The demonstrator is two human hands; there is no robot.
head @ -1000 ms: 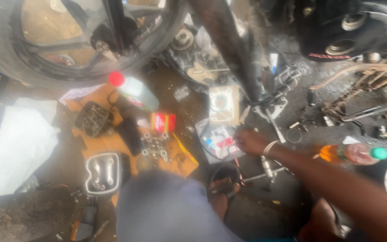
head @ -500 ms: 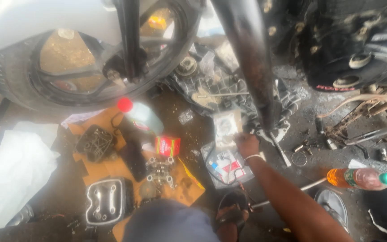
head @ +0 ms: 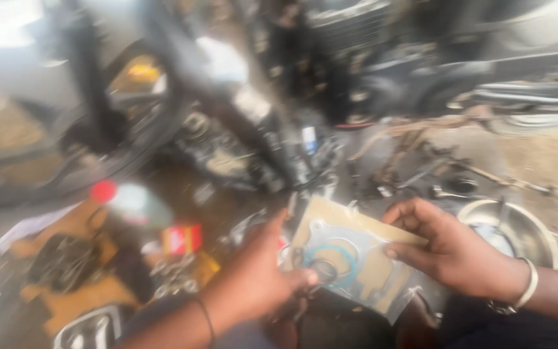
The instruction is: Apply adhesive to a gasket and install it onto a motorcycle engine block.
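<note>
Both my hands hold a clear plastic packet of gaskets (head: 356,258), with a tan card and blue rings inside, low in the blurred head view. My left hand (head: 263,274) grips its left edge with the thumb on top. My right hand (head: 450,249), with a bracelet at the wrist, pinches its right edge. The packet hangs above the dirty ground in front of a motorcycle.
A motorcycle wheel (head: 79,161) and fork stand at the left, the engine (head: 356,58) behind. On orange cardboard (head: 79,291) lie engine parts, a small red box (head: 182,239) and a red-capped bottle (head: 130,200). A metal bowl (head: 518,226) sits at the right.
My right hand has lifted the packet off the ground, and my left hand has come in and gripped its other edge. The camera has moved closer and to the right.
</note>
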